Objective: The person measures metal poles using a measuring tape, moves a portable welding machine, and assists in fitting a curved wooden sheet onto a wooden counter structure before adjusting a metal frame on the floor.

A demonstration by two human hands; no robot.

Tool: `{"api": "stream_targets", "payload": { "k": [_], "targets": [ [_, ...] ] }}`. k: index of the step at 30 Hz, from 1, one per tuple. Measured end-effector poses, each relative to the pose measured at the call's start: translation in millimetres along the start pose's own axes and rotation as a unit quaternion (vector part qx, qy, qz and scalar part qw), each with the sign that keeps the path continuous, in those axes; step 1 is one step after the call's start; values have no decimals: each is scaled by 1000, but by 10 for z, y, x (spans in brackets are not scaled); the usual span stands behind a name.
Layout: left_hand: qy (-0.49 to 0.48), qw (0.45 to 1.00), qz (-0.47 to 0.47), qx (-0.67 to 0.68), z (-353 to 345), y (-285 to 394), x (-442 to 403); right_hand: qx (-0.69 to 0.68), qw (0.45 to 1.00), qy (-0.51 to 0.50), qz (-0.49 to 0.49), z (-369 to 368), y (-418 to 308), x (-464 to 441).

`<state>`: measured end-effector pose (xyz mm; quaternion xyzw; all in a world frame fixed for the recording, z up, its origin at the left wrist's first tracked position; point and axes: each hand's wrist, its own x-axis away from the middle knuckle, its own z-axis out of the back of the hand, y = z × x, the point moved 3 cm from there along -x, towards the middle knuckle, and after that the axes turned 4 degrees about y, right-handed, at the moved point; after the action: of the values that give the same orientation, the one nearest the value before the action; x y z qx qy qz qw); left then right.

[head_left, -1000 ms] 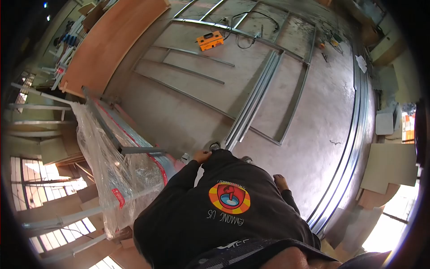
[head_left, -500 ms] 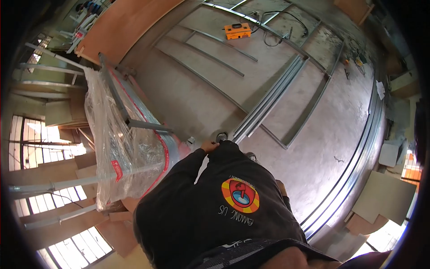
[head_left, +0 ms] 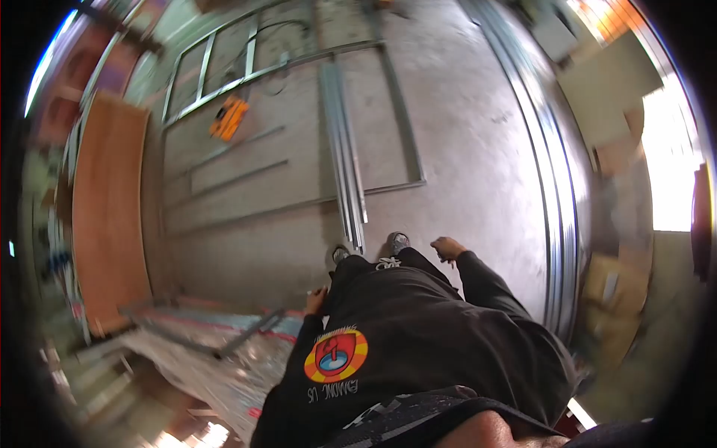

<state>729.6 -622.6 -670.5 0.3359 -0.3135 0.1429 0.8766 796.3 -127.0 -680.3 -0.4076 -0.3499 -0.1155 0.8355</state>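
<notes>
My left hand hangs low beside my left thigh, close to the plastic-wrapped stack. It is small and smeared, so its fingers cannot be made out. My right hand is held out in front of my right hip, over bare floor, with its fingers curled in and no object showing in it. Between and ahead of my shoes lies a bundle of long metal profiles, its near end almost at my feet. Neither hand touches the bundle.
A metal frame lies on the floor ahead, with an orange box and cables by it. Long metal profiles run along the right. A wooden panel stands left. The plastic-wrapped stack is at lower left.
My view has turned to the right, so the bundle, orange box and panel shifted left. My right hand has come out forward from beside my body; my left hand is lower and nearer my side.
</notes>
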Motion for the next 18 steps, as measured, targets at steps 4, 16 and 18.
{"api": "stream_targets", "payload": {
  "k": [4,16,18],
  "targets": [
    [-15,999,-29,-25,158,72,-51,-128,979,8,-162,109,-252,192],
    [-59,997,-51,-18,681,1309,-18,55,998,-13,34,-661,328,-18],
    [-40,998,-29,45,663,1359,-129,132,989,19,59,-593,242,129]
  ]
}}
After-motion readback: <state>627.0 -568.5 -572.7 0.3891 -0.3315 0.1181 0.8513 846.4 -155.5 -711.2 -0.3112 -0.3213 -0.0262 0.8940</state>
